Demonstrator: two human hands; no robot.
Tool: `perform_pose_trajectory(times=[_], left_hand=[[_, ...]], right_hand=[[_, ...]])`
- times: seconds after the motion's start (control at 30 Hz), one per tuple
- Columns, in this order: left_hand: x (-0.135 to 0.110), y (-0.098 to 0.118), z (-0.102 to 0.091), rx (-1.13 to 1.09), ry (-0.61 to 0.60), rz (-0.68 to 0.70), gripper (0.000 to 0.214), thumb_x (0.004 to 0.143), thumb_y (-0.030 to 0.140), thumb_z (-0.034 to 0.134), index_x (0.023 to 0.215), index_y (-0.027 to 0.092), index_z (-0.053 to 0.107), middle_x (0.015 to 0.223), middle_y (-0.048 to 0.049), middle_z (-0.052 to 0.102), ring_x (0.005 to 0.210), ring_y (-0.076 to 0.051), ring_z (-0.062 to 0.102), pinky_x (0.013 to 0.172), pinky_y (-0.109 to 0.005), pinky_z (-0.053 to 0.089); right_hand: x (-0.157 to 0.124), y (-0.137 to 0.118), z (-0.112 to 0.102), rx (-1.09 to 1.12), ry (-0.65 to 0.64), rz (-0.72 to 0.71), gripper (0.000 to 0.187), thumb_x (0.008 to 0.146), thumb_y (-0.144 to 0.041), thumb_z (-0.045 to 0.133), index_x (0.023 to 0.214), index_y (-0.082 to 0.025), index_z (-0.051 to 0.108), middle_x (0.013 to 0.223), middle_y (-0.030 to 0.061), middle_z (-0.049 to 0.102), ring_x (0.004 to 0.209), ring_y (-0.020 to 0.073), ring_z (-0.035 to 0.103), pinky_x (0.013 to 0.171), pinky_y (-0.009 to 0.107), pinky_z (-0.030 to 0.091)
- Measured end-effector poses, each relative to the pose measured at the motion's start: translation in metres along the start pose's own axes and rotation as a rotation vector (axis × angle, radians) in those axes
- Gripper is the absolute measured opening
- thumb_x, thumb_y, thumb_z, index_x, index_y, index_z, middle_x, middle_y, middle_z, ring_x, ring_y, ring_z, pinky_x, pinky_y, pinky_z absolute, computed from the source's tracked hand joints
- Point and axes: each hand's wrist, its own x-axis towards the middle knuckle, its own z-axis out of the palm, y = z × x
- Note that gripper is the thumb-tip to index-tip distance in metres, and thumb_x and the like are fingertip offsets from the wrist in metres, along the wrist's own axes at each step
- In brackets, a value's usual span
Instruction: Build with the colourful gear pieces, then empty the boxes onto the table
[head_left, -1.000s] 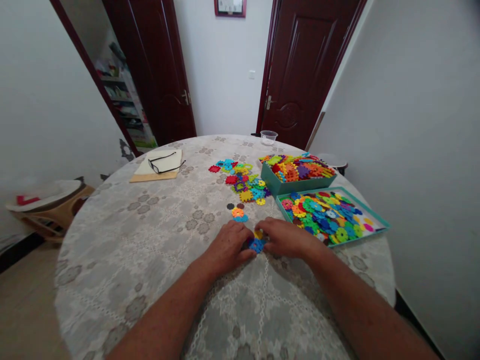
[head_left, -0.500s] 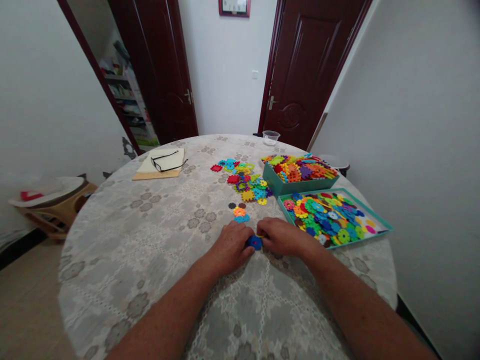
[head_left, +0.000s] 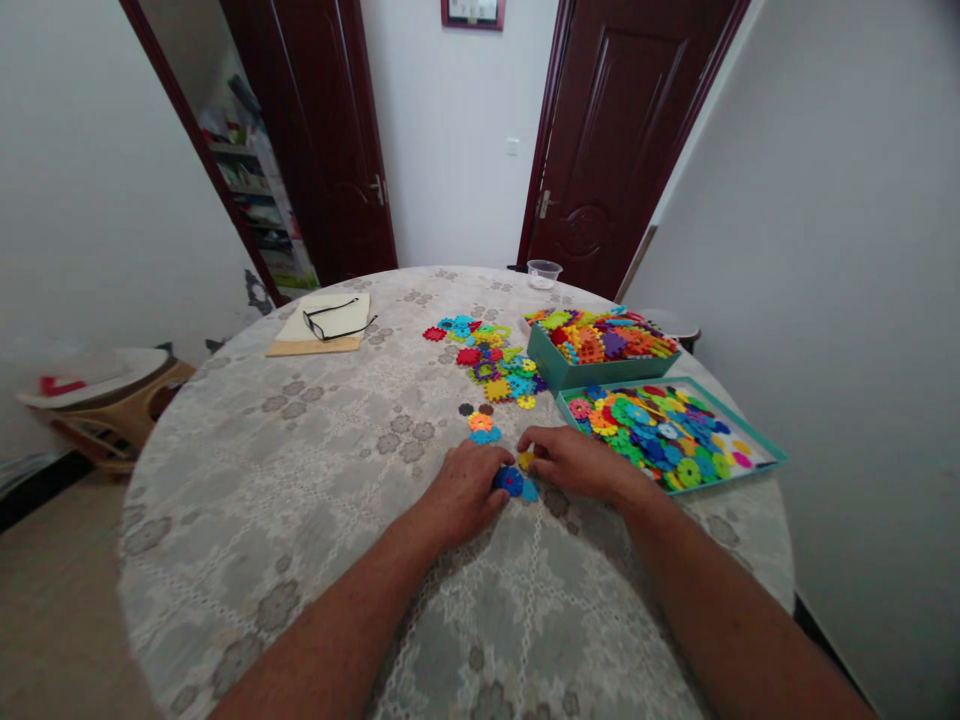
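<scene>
On the right side of the round table (head_left: 300,520), a teal box (head_left: 559,372) stands heaped with plastic interlocking discs in orange, yellow, green and purple. Just near of it lies a shallow teal tray (head_left: 761,447) holding a flat layer of discs, mostly green, blue and yellow.

At the near middle of the table the two hands meet over a small cluster of discs. The left hand (head_left: 459,492) lies palm down with fingers curled, its fingertips closed on the dark blue disc (head_left: 510,480). The right hand (head_left: 577,462) is likewise curled, its fingertips pinching at the yellow disc (head_left: 526,460), which sits just beside the blue one; a light blue disc (head_left: 530,492) lies touching the dark blue one on its near side. Whether these pieces are joined cannot be told.

Just far of the hands sit an orange and a blue disc (head_left: 481,428), and beyond them a loose spread of discs (head_left: 487,360) on the lace tablecloth. At the far left lies a pair of glasses (head_left: 336,318) on a tan notebook (head_left: 300,345). A clear plastic bowl (head_left: 544,273) stands at the far edge.
</scene>
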Motion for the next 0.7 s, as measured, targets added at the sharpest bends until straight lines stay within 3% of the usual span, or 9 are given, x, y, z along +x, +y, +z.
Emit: perform_pose_trajectory(times=[0.13,0.33,0.53,0.7], left_hand=[[0.000,0.002,-0.002,-0.007,-0.009,-0.005,0.036,0.088,0.025,0.072,0.122,0.026,0.064,0.123,-0.0066,0.070,0.114,-0.029,0.059,0.096,-0.042,0.044],[0.001,0.001,-0.002,-0.001,-0.008,0.005,0.032,0.088,0.027,0.072,0.119,0.025,0.066,0.117,-0.0060,0.072,0.110,-0.029,0.060,0.094,-0.042,0.044],[0.004,0.000,-0.001,0.028,-0.026,0.002,0.022,0.087,0.027,0.071,0.110,0.025,0.070,0.108,-0.0049,0.073,0.106,-0.028,0.059,0.090,-0.040,0.043],[0.003,0.000,0.000,-0.006,-0.018,-0.021,0.032,0.086,0.023,0.071,0.118,0.026,0.069,0.114,-0.0051,0.073,0.107,-0.028,0.060,0.091,-0.040,0.044]], right_hand=[[-0.003,0.007,-0.010,-0.019,-0.018,0.029,0.021,0.086,-0.015,0.059,0.097,-0.022,0.075,0.095,0.0050,0.076,0.085,0.0197,0.067,0.072,0.027,0.044],[-0.007,0.004,-0.006,0.218,-0.254,0.255,0.012,0.084,-0.017,0.061,0.093,-0.022,0.066,0.079,0.0005,0.073,0.058,0.0162,0.067,0.054,0.025,0.047],[0.001,-0.014,0.008,0.434,-0.272,0.284,0.008,0.088,-0.017,0.058,0.095,-0.022,0.060,0.068,-0.0021,0.068,0.053,0.0137,0.065,0.051,0.022,0.049],[0.004,-0.011,0.012,0.419,-0.231,0.232,0.010,0.090,-0.018,0.056,0.098,-0.021,0.061,0.070,-0.0010,0.069,0.055,0.0138,0.065,0.052,0.022,0.047]])
